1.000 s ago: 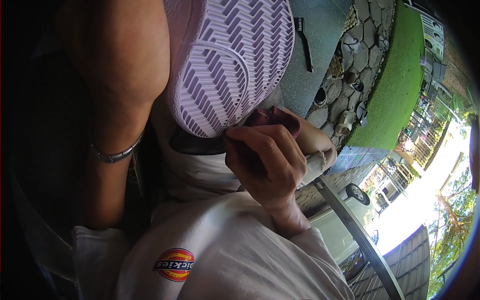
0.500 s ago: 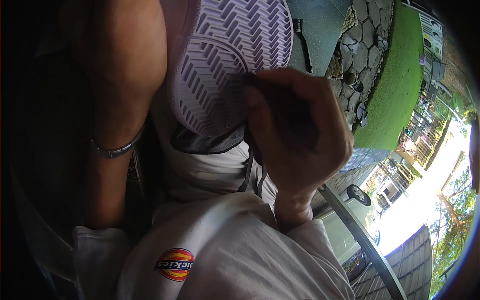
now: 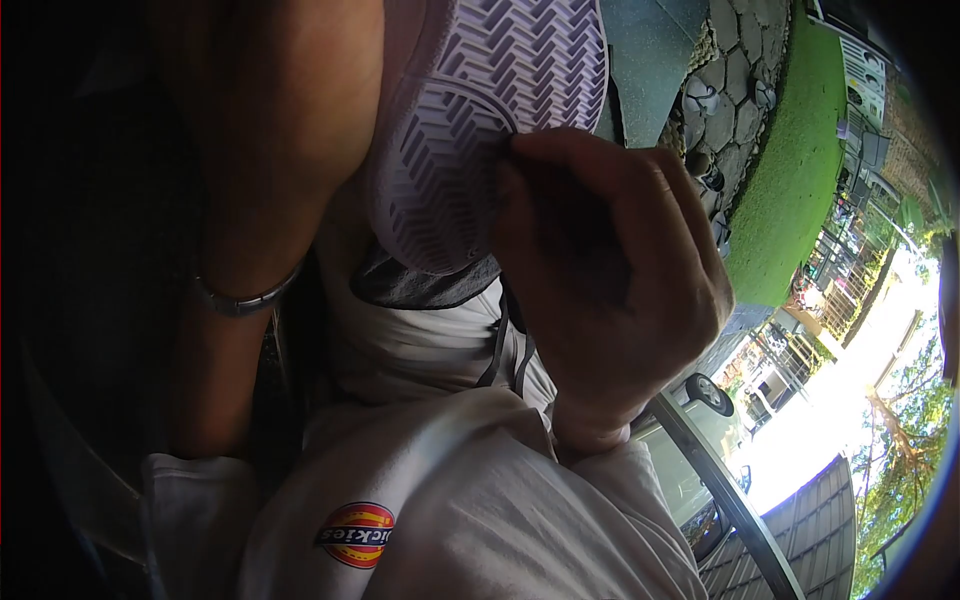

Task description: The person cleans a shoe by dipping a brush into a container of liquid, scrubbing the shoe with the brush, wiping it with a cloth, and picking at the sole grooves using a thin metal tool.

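A shoe with a pale lilac sole is held sole-outward in front of me, its zigzag tread facing the camera. My left hand is against the shoe's left side, its fingers hidden behind the shoe and in shadow. Over the tread's lower half, my right hand has thumb and forefinger pinched together at the curved groove. Whatever lies between those fingertips is too dark to make out. Below the shoe's rounded end hangs a dark grey fabric piece.
Dark cords hang over my light clothing. Beyond the shoe are a grey-green slab, stone paving with several sandals, and green ground. A metal rail and a parked car are at lower right.
The shoe and my left hand have shifted a little to the right. My right hand has moved slightly right, still pinched at the sole. The black brush on the slab is now mostly covered.
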`<state>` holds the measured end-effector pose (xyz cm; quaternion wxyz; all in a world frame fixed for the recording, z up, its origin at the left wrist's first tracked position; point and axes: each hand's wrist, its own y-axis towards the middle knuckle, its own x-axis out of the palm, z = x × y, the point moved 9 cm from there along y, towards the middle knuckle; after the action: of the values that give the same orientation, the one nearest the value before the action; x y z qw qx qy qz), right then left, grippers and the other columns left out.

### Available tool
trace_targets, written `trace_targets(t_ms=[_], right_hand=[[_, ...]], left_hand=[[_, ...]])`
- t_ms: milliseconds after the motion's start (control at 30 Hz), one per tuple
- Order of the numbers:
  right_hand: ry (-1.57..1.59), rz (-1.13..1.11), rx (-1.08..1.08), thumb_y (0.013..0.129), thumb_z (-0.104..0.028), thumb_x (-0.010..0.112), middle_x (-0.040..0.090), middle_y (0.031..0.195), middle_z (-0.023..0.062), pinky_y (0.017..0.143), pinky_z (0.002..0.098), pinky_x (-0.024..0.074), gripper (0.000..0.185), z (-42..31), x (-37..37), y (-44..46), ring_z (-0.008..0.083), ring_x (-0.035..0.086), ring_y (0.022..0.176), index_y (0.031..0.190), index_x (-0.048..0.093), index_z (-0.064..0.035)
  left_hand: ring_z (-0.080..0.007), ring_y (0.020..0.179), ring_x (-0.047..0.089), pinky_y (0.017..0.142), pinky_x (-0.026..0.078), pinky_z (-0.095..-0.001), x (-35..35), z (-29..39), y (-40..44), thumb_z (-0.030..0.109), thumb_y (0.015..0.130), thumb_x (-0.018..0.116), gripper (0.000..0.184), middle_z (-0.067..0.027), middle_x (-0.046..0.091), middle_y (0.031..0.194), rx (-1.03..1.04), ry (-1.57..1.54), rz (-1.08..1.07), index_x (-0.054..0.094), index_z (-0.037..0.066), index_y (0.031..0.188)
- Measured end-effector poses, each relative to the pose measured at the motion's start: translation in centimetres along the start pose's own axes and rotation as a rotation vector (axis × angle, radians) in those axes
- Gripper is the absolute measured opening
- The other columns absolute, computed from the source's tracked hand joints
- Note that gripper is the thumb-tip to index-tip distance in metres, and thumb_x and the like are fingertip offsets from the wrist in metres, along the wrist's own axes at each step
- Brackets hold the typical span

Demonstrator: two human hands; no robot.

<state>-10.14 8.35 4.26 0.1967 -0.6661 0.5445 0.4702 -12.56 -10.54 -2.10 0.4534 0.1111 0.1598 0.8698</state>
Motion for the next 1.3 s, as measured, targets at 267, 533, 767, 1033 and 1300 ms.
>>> trace_targets(t_ms=[267,533,767,1033,1300], right_hand=[[-0.056,-0.026,0.004,0.077,0.002,0.084,0.07,0.081,0.0041,0.058,0.0222,0.0474,0.021,-0.6,0.3,-0.1,0.0078,0.065,0.067,0.096,0.076,-0.0025],[0.098,0.068,0.252,0.085,0.002,0.079,0.072,0.09,0.0044,0.062,0.0182,0.0451,0.017,-0.6,1.5,-1.4,0.0041,0.062,0.072,0.101,0.074,-0.0001],[0.332,0.125,0.29,0.089,0.009,0.074,0.07,0.102,0.0113,0.083,0.0243,0.0556,0.033,0.4,1.8,-2.5,0.0154,0.07,0.097,0.119,0.062,0.0079],[0.301,0.18,0.149,0.083,0.014,0.075,0.067,0.108,0.0158,0.084,0.0291,0.0584,0.039,-0.4,1.1,-2.3,0.021,0.071,0.095,0.118,0.058,0.0089],[0.196,0.059,-0.111,0.08,0.02,0.073,0.069,0.109,0.0189,0.083,0.0288,0.0598,0.042,-2.1,1.3,-1.8,0.0212,0.072,0.094,0.118,0.058,0.0103]], left_hand=[[-0.025,0.128,0.045,0.112,0.034,-0.038,0.0,0.0,-0.1,0.02,0.103,0.052,0.062,-0.0202,0.042,0.144,0.0,-0.004,0.005,0.026,-0.005,0.154],[-0.0243,0.127,0.045,0.112,0.034,-0.0375,-0.1,-0.1,-0.1,0.02,0.103,0.053,0.062,-0.0196,0.042,0.143,-0.002,0.002,-0.003,0.027,-0.005,0.154],[-0.0238,0.127,0.045,0.111,0.034,-0.037,-0.2,0.3,0.0,0.019,0.103,0.053,0.062,-0.019,0.043,0.143,-0.004,0.002,-0.01,0.028,-0.005,0.154],[-0.0231,0.126,0.046,0.111,0.035,-0.0365,-0.2,0.0,0.1,0.019,0.103,0.054,0.061,-0.0184,0.043,0.143,-0.004,0.0,-0.005,0.029,-0.005,0.154],[-0.0225,0.126,0.046,0.111,0.035,-0.036,-0.7,0.0,0.3,0.019,0.103,0.054,0.061,-0.0178,0.043,0.143,-0.004,0.008,0.015,0.029,-0.005,0.153]])
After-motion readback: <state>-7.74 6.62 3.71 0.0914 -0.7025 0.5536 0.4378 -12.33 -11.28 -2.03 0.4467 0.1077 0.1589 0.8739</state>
